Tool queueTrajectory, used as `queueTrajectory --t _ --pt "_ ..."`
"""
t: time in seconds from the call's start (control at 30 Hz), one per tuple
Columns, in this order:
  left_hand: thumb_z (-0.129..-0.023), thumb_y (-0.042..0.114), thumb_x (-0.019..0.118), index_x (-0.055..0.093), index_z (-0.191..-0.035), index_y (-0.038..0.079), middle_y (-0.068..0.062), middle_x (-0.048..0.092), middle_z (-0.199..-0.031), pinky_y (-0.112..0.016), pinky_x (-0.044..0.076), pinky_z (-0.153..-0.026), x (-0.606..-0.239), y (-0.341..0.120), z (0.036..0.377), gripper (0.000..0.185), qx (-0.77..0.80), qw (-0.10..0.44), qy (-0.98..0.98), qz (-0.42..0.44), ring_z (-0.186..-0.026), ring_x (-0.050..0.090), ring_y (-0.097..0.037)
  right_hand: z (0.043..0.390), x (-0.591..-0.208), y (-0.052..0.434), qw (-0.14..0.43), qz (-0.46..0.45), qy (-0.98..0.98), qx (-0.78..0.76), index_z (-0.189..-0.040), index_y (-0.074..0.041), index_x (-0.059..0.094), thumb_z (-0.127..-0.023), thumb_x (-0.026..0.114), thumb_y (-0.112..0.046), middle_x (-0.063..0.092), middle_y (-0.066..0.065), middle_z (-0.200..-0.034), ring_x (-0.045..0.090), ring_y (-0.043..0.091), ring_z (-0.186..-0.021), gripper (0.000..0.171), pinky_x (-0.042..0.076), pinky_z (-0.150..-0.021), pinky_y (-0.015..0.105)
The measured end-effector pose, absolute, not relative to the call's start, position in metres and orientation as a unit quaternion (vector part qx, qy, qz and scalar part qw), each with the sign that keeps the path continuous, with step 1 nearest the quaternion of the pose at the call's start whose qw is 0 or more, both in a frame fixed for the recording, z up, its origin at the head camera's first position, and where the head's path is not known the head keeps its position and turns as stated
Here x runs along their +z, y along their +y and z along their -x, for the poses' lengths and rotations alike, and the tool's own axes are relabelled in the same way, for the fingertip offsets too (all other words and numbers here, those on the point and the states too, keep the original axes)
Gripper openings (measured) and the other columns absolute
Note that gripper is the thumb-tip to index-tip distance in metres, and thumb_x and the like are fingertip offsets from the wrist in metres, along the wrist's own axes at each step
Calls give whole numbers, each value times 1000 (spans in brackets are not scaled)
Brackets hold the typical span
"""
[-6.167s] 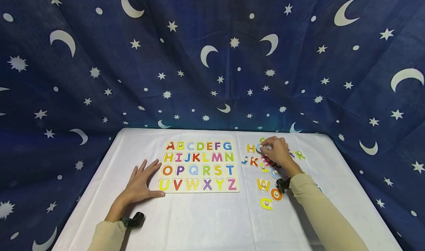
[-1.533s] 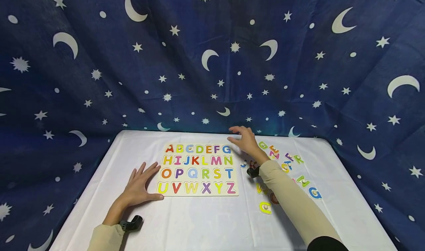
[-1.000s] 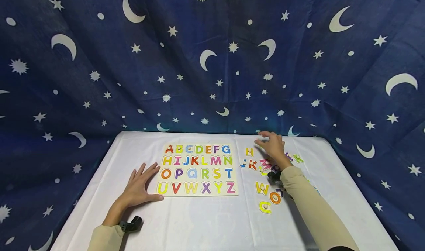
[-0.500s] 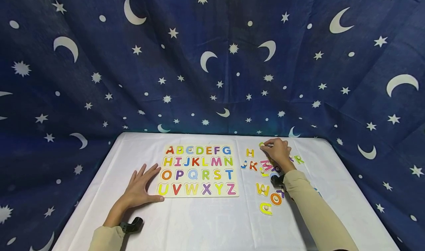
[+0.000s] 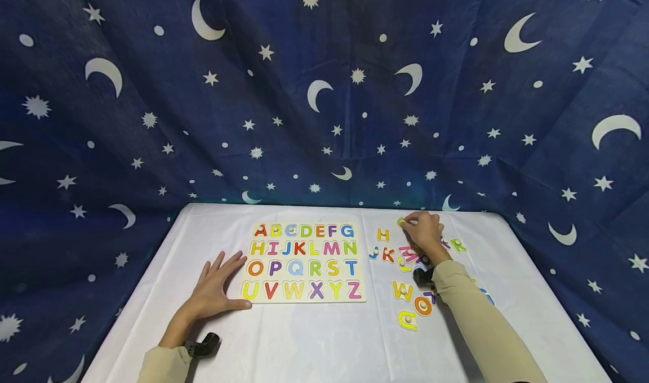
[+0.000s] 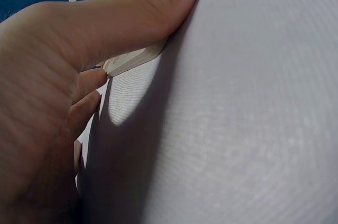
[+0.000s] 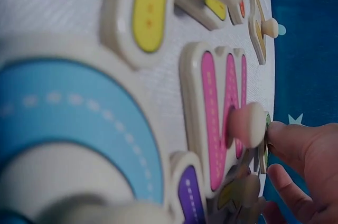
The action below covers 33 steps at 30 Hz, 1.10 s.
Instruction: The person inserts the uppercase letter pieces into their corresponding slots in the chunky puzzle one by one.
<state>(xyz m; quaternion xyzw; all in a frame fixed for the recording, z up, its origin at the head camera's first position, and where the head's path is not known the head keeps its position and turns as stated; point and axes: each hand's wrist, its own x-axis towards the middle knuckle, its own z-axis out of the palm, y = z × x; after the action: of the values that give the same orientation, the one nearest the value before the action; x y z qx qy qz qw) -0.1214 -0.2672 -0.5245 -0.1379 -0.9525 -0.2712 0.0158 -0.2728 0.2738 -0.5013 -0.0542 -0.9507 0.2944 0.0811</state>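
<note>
A wooden alphabet board (image 5: 304,299) lies mid-table on the white cloth, with coloured letters A to Z in its rows. My left hand (image 5: 215,286) lies flat beside its lower-left corner. In the left wrist view the thumb (image 6: 132,18) presses against the board's edge (image 6: 134,60). My right hand (image 5: 425,234) hovers over loose letter pieces to the right and pinches a green letter piece (image 5: 400,221) at the far end of the pile. In the right wrist view its fingertips (image 7: 301,150) sit just past a pink letter (image 7: 216,118) with a knob.
Loose pieces lie right of the board: H (image 5: 383,235), K (image 5: 388,254), W (image 5: 403,290), O (image 5: 422,305), U (image 5: 407,320), R (image 5: 458,245). A dark blue curtain (image 5: 324,118) with moons and stars hangs behind the table. The white cloth (image 5: 314,338) reaches the front edge.
My right hand moved from the board's top right corner back to the loose letters and settled on the green piece. The blue letter beside H is gone. The left hand stayed put.
</note>
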Motion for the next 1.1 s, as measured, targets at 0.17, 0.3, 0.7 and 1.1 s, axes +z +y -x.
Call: queueTrajectory --t 0.17,0.3,0.7,1.1 --pt "-60 60 92 49 -152 9 -17 39 -161 -72 3 -119 -525 -267 121 113 -273 17 -952 139 -151 15 -52 273 -498 275 76 61 -949 300 -105 -1 78 -94 73 -20 67 23 -119 43 46 -121 23 29 -98 64" --pt "-60 59 92 50 -151 9 -18 40 -160 -73 4 -119 -526 -267 121 113 -274 23 -951 141 -151 16 -53 272 -496 274 79 57 -950 298 -108 -1 77 -94 71 -19 66 24 -120 42 45 -121 24 30 -98 63" --pt "-60 58 93 51 -150 8 -19 42 -159 -74 6 -118 -524 -267 120 112 -273 37 -950 145 -150 18 -53 273 -495 278 118 45 -946 299 -107 -1 77 -93 71 -20 69 24 -118 43 45 -120 24 30 -95 62" --pt "-60 58 93 50 -151 8 -18 40 -160 -73 4 -119 -525 -266 120 112 -276 23 -951 141 -151 16 -53 273 -482 248 144 -51 -919 364 -106 0 78 -93 74 -14 67 22 -131 43 44 -125 20 24 -106 64"
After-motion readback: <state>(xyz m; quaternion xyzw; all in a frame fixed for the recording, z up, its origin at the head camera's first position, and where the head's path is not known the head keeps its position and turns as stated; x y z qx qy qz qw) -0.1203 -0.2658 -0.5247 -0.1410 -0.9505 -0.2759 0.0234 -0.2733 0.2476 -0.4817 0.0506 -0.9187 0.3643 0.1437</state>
